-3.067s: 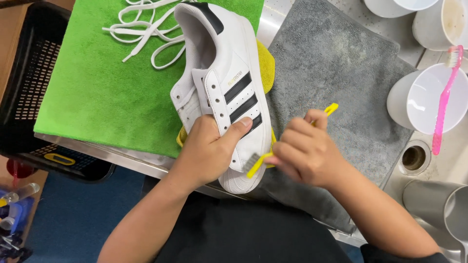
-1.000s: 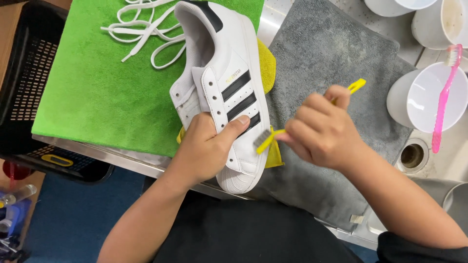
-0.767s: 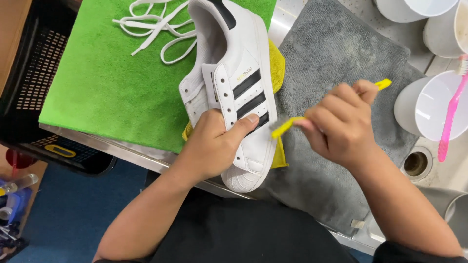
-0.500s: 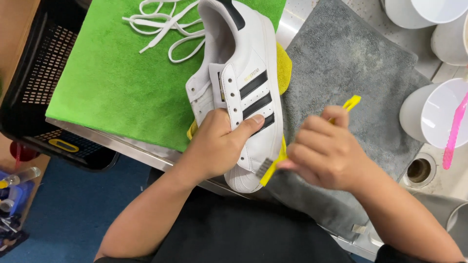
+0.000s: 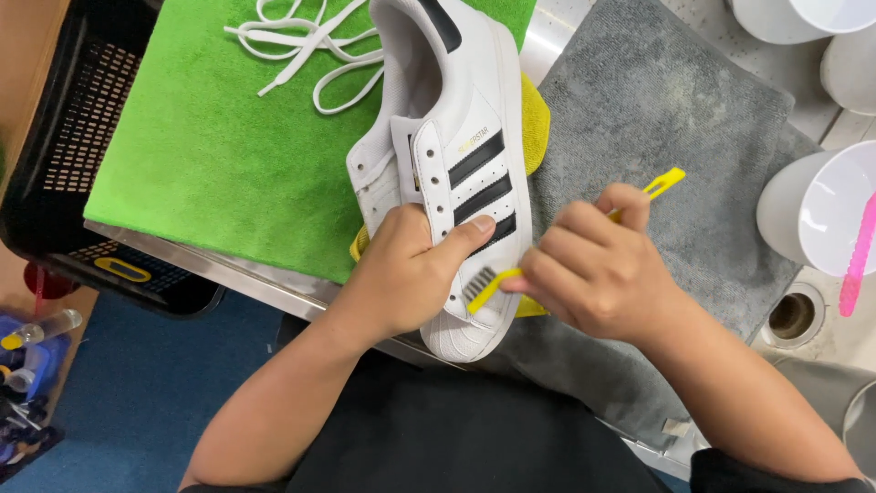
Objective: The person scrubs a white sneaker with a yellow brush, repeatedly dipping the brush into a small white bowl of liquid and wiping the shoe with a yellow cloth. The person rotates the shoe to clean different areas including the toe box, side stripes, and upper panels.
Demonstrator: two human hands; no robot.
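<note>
Head view. The left hand (image 5: 401,278) grips the white shoe (image 5: 452,164) across its forepart, thumb laid over the black stripes, fingers wrapped under the tongue side. The shoe lies at centre frame, its long axis running from the heel at the upper edge down to the toe near the lower centre, toe towards the person. It rests partly on a yellow cloth (image 5: 535,123), between the green towel (image 5: 201,155) at left and the grey towel (image 5: 666,119) at right. The right hand (image 5: 593,274) pinches the yellow brush (image 5: 511,274); the handle slants up to the right past the fingers, and the bristled head touches the shoe's toe side just right of the left thumb. The brush therefore lies crosswise to the shoe. White laces (image 5: 301,41) lie loose at upper left; a pink toothbrush (image 5: 858,256) rests on a cup (image 5: 803,215) at the right edge.
</note>
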